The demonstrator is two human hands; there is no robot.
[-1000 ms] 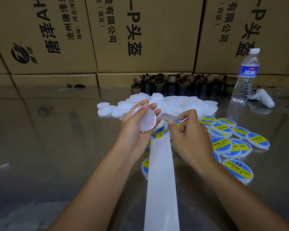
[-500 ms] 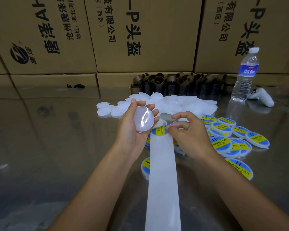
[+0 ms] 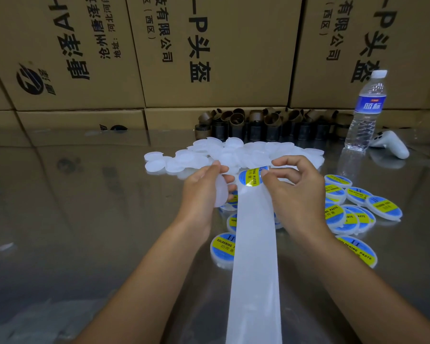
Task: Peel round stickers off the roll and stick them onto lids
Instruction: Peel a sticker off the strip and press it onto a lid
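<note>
Holding a blank white lid (image 3: 221, 192) edge-on, the left hand (image 3: 200, 194) has fingers and thumb curled round its rim. Right hand (image 3: 293, 187) pinches the right edge of a round blue/yellow sticker (image 3: 250, 176) between thumb and forefinger. Sticker sits at the far end of the white backing strip (image 3: 256, 256), which runs from there down the middle toward the person. Held lid is just left of the sticker; contact can't be told. Pile of blank lids (image 3: 258, 151) lies on the shiny table (image 3: 85, 219) just behind both hands. Labelled lids (image 3: 358, 209) lie right of the strip, a few partly under it. Back edge: cardboard tubes (image 3: 258, 125), upright water bottle (image 3: 365, 112), white controller (image 3: 390, 146) beside it, cartons (image 3: 233, 83) stacked behind.
</note>
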